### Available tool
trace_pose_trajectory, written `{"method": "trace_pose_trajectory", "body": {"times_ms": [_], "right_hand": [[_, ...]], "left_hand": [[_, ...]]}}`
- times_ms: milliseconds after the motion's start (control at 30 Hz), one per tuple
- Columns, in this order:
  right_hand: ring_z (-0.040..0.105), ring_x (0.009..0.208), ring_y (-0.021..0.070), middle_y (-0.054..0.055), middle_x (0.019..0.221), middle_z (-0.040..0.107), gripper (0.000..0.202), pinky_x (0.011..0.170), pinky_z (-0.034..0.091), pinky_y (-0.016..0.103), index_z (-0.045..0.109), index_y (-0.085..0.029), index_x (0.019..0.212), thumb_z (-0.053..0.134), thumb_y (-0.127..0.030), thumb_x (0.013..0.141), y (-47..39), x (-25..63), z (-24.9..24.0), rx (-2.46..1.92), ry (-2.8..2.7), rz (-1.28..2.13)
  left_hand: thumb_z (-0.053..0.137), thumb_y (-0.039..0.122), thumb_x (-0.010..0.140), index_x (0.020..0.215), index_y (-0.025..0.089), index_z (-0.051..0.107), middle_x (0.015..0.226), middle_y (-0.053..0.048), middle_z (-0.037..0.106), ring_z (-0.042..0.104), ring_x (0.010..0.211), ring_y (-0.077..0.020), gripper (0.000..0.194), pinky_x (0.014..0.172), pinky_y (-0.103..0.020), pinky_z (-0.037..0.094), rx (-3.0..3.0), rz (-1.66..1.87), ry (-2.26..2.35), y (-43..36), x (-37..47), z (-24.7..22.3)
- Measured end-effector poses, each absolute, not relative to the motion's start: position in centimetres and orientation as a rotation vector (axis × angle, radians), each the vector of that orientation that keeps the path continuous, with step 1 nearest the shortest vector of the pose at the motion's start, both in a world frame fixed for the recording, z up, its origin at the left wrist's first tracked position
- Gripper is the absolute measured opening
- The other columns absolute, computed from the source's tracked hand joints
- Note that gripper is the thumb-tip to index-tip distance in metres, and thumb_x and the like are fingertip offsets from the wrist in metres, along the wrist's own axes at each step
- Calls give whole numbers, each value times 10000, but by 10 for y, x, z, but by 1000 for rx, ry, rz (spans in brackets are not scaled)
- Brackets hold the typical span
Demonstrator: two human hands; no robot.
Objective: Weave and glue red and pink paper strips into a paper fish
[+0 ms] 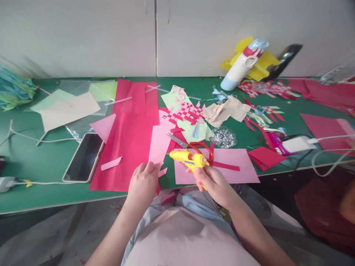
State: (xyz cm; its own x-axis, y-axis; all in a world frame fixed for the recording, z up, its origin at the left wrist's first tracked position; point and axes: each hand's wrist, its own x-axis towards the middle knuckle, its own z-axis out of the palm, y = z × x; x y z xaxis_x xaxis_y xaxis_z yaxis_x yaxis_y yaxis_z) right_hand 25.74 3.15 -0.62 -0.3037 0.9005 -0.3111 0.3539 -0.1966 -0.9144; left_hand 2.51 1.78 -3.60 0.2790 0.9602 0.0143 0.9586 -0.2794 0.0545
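Observation:
My right hand (209,181) is wrapped round the handle of a yellow glue gun (188,159), whose nozzle points left. To its left, my left hand (143,183) is closed with its fingertips on small pink and red paper pieces (163,171) by the table's front edge; what lies under the fingers is partly hidden. Red-handled scissors (198,147) lie open just behind the glue gun. Under the gun is a pink sheet (235,166) with a red strip (226,166) on it. Woven pink and red paper fish (185,112) lie further back.
Large red sheets (124,147) and a phone (84,158) lie on the left of the green table (50,197). A bag of googly eyes (223,137), a white bottle (242,66) and a white charger (296,144) are on the right. A person's arm (348,203) shows at the right edge.

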Motion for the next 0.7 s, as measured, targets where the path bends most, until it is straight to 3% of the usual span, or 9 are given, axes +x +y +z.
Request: {"method": "trace_pose_trajectory", "body": {"times_ms": [700], "right_hand": [[495,502,133,-30,534,480,536,515,373,262,627,-138,959,394,-619,935,28,259,-6,-1471,-1589,1515]], "left_hand": [[435,117,894,1236,181,605,979,-90,636,579,837,-235,387,755,-360,481,2484,-79,1868,24,31,-27]]}}
